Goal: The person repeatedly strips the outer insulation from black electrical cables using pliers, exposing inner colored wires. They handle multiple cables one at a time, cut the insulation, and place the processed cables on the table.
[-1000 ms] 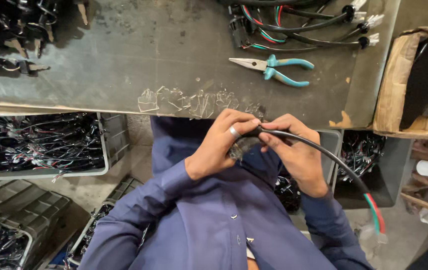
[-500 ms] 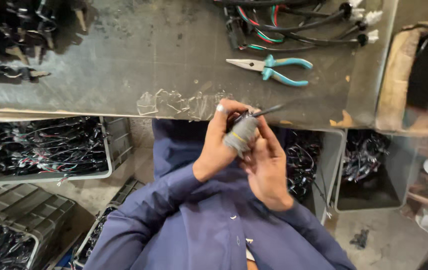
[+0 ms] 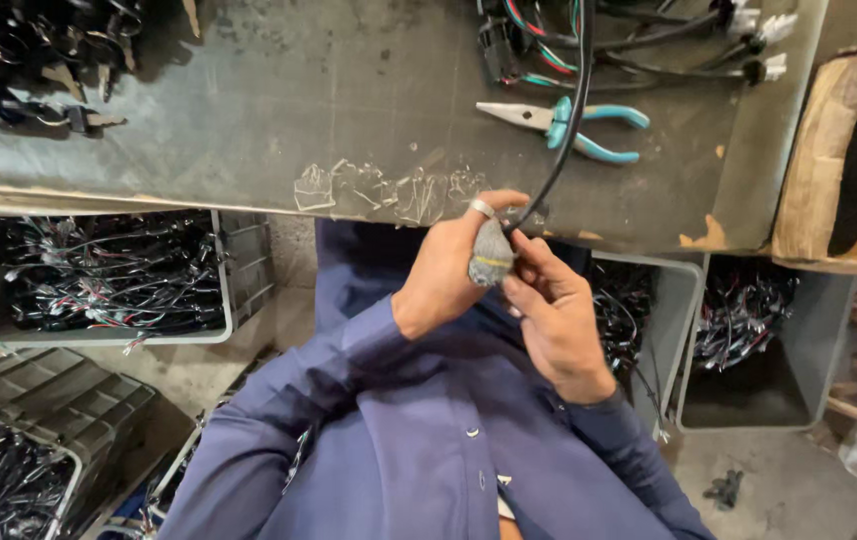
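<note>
My left hand (image 3: 449, 265), a ring on one finger, grips a black cable (image 3: 571, 110) near its end, just below the edge of the worn grey workbench (image 3: 279, 100). A grey cloth cover (image 3: 491, 256) sits on one fingertip against the cable. My right hand (image 3: 549, 310) pinches the cable end from the right, touching the left hand. The cable runs up from the hands over the bench top and out of the top of the view. Both blue sleeves (image 3: 369, 430) fill the lower middle.
Teal-handled pliers (image 3: 569, 122) lie on the bench under the cable. Wire harnesses (image 3: 649, 40) lie at the bench's back right and dark parts (image 3: 29, 60) at the back left. Grey bins of black wires (image 3: 109, 275) stand below. A cardboard box (image 3: 839, 160) is at the right.
The cable, which trailed down to the right, has swung up and now runs over the bench. Both hands rose slightly toward the bench edge, still closed on the cable end.
</note>
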